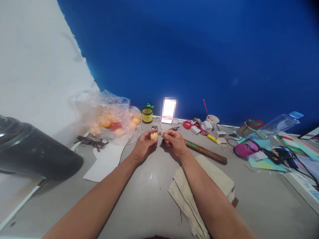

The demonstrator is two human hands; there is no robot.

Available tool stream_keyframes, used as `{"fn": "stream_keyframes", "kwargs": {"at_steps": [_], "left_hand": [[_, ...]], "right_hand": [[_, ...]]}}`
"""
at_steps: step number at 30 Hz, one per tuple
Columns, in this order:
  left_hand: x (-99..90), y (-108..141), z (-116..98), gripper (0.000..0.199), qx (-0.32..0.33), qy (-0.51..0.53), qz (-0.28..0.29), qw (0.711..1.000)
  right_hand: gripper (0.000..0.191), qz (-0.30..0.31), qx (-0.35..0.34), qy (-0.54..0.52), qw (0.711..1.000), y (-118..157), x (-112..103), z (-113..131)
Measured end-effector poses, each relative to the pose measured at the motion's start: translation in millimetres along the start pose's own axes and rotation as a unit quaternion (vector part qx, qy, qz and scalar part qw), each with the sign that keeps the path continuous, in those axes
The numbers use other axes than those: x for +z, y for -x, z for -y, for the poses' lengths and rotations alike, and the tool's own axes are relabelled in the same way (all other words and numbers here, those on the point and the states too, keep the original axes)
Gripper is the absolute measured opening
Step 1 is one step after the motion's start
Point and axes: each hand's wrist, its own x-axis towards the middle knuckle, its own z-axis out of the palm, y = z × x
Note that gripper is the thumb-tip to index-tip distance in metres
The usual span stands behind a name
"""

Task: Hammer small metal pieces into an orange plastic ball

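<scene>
My left hand (146, 144) is closed around a small orange ball (154, 135), with white and dark marks on its upper side. Close by on the right, my right hand (174, 141) is pinched, thumb against fingers; whatever is between the fingertips is too small to make out. The two hands are a short gap apart above the grey table (144, 199). A wooden handle (209, 152) with a green label lies behind my right hand, its near-left end hidden. Under my right forearm rests a beige cloth (214, 176). Pliers (173, 128) lie just beyond the hands.
A clear plastic bag (112, 113) of orange balls, glasses (92, 142) and a big dark cylinder (37, 149) are at left. A lit phone (168, 109) and yellow pot (147, 115) stand behind. Rightward are a cup (212, 120), yellow tube (213, 139), bottle (279, 126) and pink pouch (246, 148).
</scene>
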Motion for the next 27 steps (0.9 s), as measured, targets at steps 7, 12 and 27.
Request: {"fn": "stream_keyframes", "kwargs": {"at_steps": [7, 12, 27], "left_hand": [[4.8, 2.9, 4.8, 0.053, 0.034, -0.077, -0.025, 0.996], [5.4, 4.3, 3.4, 0.056, 0.017, -0.054, -0.003, 0.998], [3.4, 3.1, 2.0, 0.058, -0.009, -0.006, 0.002, 1.000]], "right_hand": [[0.047, 0.016, 0.017, -0.003, 1.000, -1.3, -4.2, -1.0], [0.050, 0.011, 0.034, -0.021, 0.999, -1.3, -3.9, 0.5], [0.047, 0.041, 0.058, -0.051, 0.996, -0.1, -7.7, 1.4]]}}
